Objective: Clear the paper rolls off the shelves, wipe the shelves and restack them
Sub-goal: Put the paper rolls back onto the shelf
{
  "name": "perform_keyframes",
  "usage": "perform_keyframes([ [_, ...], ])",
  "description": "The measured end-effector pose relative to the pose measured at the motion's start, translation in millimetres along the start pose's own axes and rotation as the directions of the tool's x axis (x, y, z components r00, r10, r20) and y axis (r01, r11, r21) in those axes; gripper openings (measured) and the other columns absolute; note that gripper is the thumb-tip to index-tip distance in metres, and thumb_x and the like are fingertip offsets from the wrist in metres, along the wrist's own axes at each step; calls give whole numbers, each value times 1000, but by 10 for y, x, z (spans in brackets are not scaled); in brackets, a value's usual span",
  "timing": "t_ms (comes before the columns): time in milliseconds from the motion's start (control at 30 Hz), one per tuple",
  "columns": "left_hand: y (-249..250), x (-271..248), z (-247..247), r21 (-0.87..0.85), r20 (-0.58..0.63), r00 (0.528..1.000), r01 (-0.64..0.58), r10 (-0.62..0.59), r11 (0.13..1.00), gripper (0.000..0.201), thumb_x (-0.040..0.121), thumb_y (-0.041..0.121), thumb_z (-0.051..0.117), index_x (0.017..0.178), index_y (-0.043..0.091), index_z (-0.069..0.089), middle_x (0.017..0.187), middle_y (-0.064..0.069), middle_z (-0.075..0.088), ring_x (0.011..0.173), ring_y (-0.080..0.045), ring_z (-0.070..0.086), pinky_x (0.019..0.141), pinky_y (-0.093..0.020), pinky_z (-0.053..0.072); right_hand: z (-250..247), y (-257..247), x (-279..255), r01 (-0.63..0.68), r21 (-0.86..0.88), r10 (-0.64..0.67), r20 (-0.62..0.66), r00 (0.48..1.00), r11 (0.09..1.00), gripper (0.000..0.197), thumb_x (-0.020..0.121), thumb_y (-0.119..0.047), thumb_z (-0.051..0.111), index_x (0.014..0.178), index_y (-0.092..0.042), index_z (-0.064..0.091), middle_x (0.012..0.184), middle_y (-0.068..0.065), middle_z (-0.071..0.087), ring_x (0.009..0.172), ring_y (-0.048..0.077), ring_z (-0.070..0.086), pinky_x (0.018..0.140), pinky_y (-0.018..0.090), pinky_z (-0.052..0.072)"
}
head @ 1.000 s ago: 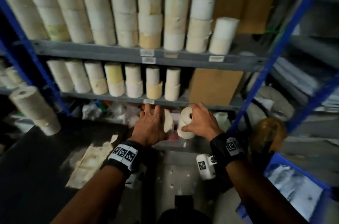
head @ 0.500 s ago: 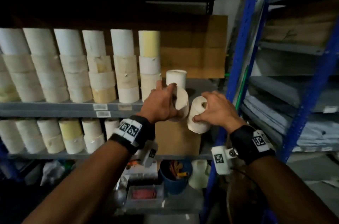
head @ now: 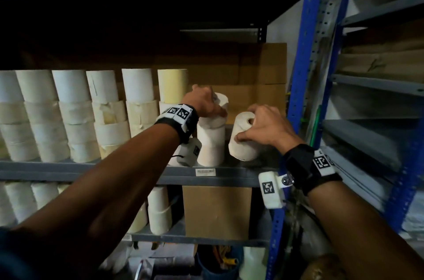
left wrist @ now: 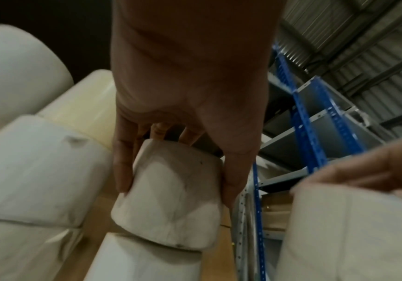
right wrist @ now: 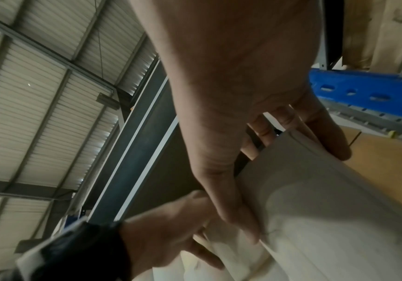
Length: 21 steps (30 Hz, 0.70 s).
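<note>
Two bare forearms reach into a steel storage rack, each wrist strapped with a black band carrying printed square markers and a small white camera housing. Nearest, the right hand (head: 267, 129) clamps its thumb and curled fingers round a tilted paper roll (head: 243, 140), hollow core facing outward, its lower edge at the grey shelf (head: 68, 170). Just beside it, the left hand (head: 203, 102) grips a smaller roll (head: 220, 101) from above, thumb and fingers closed on its sides, setting it on a short stack (head: 211, 142) of white rolls; the left wrist view shows that roll sitting slightly askew on the one beneath. To the left along the same shelf stand tall columns of stacked rolls (head: 71, 117), matte white and cream cylinders, some with torn, taped wrappers; one yellow roll (head: 172, 84) tops the nearest column. A small label (head: 205, 172) is stuck to the shelf's front lip. Below, more rolls and a plain cardboard box (head: 216, 209) fill the next level. Behind the hands, flat brown cardboard (head: 259, 78) lines the back. A perforated blue upright (head: 308, 50) frames the bay, with further grey shelves (head: 376, 83) beyond to the right. The wrist views show a ribbed metal roof overhead.
</note>
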<state>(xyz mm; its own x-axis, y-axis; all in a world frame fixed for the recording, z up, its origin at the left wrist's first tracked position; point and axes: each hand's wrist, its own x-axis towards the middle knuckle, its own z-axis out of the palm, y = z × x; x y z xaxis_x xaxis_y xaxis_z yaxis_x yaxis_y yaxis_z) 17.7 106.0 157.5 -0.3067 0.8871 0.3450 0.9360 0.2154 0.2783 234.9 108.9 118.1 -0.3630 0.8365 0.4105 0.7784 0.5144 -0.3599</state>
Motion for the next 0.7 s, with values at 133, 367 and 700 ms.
perform_keyframes([
  [133, -21, 151, 107, 15, 35, 999, 31, -32, 999, 87, 70, 74, 81, 136, 23, 55, 139, -12, 53, 115, -34, 62, 100, -48, 55, -57, -25, 190, 15, 24, -15, -35, 999, 1000, 93, 59, -57, 92, 138, -24, 58, 133, 5, 61, 120, 28, 57, 89, 42, 53],
  [367, -212, 40, 161, -30, -8, 1000, -10, 9, 1000, 105, 77, 55, 87, 157, 13, 34, 153, -18, 46, 136, -38, 49, 111, -48, 47, -277, -202, 504, 44, 91, -34, -105, 994, 995, 102, 61, -56, 92, 148, -24, 48, 140, 7, 56, 128, 29, 53, 96, 43, 51],
  [700, -521, -212, 69, -31, -84, 992, -100, 97, 995, 74, 78, 44, 90, 137, 15, 55, 127, -12, 62, 113, -32, 60, 93, -43, 54, -562, -821, 1040, 149, 133, -121, -199, 972, 980, 91, 64, -59, 88, 141, -25, 54, 139, 9, 59, 126, 31, 55, 90, 38, 43],
])
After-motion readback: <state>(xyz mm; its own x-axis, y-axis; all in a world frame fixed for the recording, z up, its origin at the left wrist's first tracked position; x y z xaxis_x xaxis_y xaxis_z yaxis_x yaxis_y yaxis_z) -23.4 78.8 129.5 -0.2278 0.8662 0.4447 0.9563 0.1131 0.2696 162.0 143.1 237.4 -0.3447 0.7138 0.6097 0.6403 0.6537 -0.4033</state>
